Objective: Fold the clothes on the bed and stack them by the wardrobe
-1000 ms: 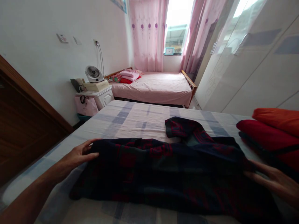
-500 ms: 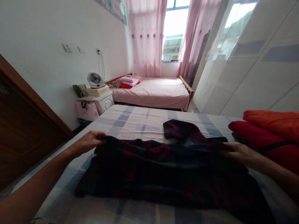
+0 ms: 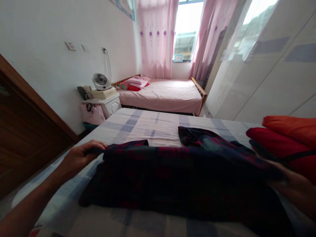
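Left hand (image 3: 79, 158) pinches one end of the raised edge of a dark, red-patterned garment (image 3: 170, 184), thumb and fingers closed on the cloth. Well beyond that hand, a fan (image 3: 100, 80) sits above a white cabinet (image 3: 114, 104).

Between the hands, the garment lies across a bed with a checked sheet (image 3: 163, 120); its upper edge is lifted and drawn fairly straight, while the near part rests on the sheet. Just past that edge, toward the right, a loose flap (image 3: 197, 134), perhaps a sleeve, bunches up. Farther ahead stands a pink-covered bed (image 3: 168, 95).

Right hand (image 3: 296, 187) is blurred but appears closed on the other end. Beyond it lie a red bundle (image 3: 277, 140) and an orange bundle (image 3: 291, 126).

For a clean result, both ends should be level and equally taut, the flap smoothed flat, and the right hand's grip clear of the bundles.
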Motion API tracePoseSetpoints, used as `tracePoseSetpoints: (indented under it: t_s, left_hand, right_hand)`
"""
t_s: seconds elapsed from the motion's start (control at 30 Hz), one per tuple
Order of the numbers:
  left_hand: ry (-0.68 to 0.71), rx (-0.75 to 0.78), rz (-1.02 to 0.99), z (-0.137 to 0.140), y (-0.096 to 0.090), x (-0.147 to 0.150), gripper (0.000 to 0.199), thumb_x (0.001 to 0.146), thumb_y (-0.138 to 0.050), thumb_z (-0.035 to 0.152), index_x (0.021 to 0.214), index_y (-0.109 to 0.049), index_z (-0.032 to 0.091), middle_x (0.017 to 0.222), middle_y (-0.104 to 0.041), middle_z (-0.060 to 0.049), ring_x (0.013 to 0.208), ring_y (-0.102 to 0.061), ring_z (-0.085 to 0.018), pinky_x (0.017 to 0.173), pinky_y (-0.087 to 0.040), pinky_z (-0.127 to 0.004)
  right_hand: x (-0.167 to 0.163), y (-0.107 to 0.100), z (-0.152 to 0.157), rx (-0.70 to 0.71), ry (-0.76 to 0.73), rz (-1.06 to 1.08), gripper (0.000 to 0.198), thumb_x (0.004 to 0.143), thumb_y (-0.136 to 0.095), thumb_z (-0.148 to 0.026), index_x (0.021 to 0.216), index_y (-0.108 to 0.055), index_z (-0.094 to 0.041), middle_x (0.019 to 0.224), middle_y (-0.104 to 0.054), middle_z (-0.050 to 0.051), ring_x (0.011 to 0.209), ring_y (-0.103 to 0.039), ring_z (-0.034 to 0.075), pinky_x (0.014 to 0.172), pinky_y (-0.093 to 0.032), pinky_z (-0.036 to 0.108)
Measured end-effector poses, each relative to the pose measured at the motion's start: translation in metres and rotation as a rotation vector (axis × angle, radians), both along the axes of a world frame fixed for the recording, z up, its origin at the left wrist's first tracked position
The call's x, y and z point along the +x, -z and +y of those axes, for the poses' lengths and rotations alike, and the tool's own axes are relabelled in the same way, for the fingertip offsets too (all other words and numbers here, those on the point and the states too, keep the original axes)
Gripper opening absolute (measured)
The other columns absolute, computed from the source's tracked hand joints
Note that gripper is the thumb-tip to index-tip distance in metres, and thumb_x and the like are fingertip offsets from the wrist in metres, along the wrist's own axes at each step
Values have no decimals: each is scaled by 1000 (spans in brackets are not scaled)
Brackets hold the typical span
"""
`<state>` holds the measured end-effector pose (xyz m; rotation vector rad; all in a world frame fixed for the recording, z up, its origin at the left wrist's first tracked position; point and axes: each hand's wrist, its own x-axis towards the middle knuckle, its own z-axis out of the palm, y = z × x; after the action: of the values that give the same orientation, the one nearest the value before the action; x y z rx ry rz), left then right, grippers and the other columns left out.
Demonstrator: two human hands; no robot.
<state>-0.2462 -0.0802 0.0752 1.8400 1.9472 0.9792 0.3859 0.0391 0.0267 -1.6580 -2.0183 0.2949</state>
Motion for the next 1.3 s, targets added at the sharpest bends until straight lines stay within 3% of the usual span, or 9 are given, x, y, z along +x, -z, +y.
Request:
tracePoseSetpoints:
  t_s: [0.07, 0.17, 0.3, 0.53, 0.7, 0.83, 0.97, 1.1, 1.3]
  left_hand:
    - [76, -83, 90, -23, 31, -3, 18, 77, -56, 36, 85, -63, 21, 107, -64, -2, 102, -58, -18, 95, -44, -30]
    - [65, -49, 241, -37, 53, -2, 23, 78, -52, 30, 97, -63, 23, 118, -59, -3, 111, -53, -18, 101, -41, -33]
    - [104, 22, 410, -32, 50, 7, 28, 77, -51, 27, 103, -63, 24, 123, -56, -3, 117, -49, -19, 104, -38, -34]
    - [146, 24, 533, -28, 45, 14, 27, 77, -50, 26, 99, -64, 24, 118, -59, -3, 109, -56, -18, 96, -45, -30]
    - [148, 64, 594, -27, 52, 5, 24, 79, -48, 29, 96, -64, 27, 112, -62, 0, 101, -60, -17, 89, -50, -29]
    - [183, 125, 632, -26, 60, 2, 26, 77, -49, 28, 99, -64, 28, 113, -61, 1, 98, -62, -16, 87, -51, -27]
    - [211, 128, 643, -28, 59, 4, 28, 77, -51, 30, 103, -63, 29, 116, -61, 1, 101, -61, -16, 88, -50, -24]
    - [227, 98, 617, -29, 56, 11, 26, 78, -54, 38, 101, -64, 30, 115, -61, 0, 102, -61, -17, 90, -49, -24]
    - [254, 107, 608, -17, 54, 33, 26, 78, -56, 39, 99, -66, 29, 115, -62, -1, 100, -62, -17, 88, -51, -24]
  right_hand:
    - [15, 30, -18, -134, -152, 55, 43, 64, -59, -54, 106, -60, -43, 116, -60, 3, 106, -58, 26, 86, -50, 38]
    - [15, 33, -32, -193, -126, 31, 47, 72, -53, -57, 118, -51, -50, 132, -48, -2, 124, -44, 23, 99, -43, 39]
    - [-20, 0, -30, -187, -57, -86, 48, 77, -45, -61, 121, -49, -43, 129, -51, -1, 117, -51, 23, 98, -45, 40]
    - [-87, -21, -12, 155, -184, -273, 52, 85, -33, -55, 125, -49, -26, 132, -47, 3, 114, -52, 22, 100, -43, 41]
    - [-104, -16, 24, -9, -30, -313, 62, 83, -38, -57, 127, -48, -14, 124, -53, 11, 109, -54, 25, 92, -45, 38]
    - [-108, -10, 47, -148, 10, -291, 39, 83, -43, -47, 102, -63, -20, 102, -63, 6, 92, -59, 20, 80, -44, 30]
    - [-108, -24, 46, -120, -4, -77, 30, 83, -40, -40, 87, -62, -20, 88, -65, 2, 80, -59, 15, 73, -43, 25]
    - [-99, -42, 37, -122, 30, 169, 42, 85, -37, -51, 98, -59, -17, 98, -65, 5, 83, -61, 16, 74, -46, 26]
    - [-111, -29, 52, -176, 28, -172, 62, 83, -42, -55, 125, -49, -10, 129, -49, 16, 117, -48, 26, 100, -36, 37]
